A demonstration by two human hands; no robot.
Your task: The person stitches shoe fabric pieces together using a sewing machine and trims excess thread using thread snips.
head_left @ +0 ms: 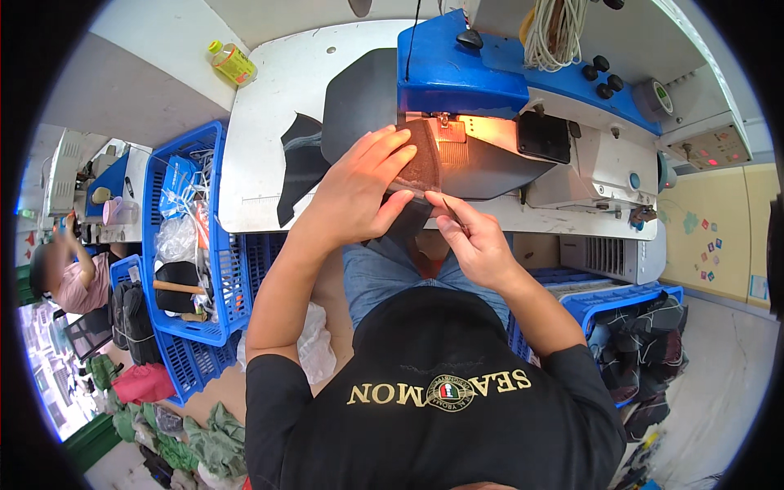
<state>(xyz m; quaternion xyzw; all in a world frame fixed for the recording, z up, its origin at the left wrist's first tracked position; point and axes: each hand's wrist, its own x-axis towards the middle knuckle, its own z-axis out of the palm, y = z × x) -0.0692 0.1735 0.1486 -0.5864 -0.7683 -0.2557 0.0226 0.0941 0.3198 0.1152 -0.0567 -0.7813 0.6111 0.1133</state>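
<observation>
A brown fabric piece (423,159) with a paler edge lies at the front of a blue and white sewing machine (457,86), beside its lit needle area. My left hand (363,184) rests on the piece, fingers stretched over it and thumb apart near its lower edge. My right hand (474,241) is closed at the near corner of the piece, fingertips touching the edge. Between its thumb and fingers shows a thin dark pointed tool (457,216), its exact kind unclear. Dark material hangs below the piece, over my lap. A black cut piece (304,167) lies left of my left hand.
A yellow-capped bottle (233,64) stands at the table's far left. Blue baskets (231,278) with bags and tools stand on the left. Another blue basket (588,306) on the right holds dark pieces. A coil of pale cord (555,37) hangs above the machine. Someone sits far left.
</observation>
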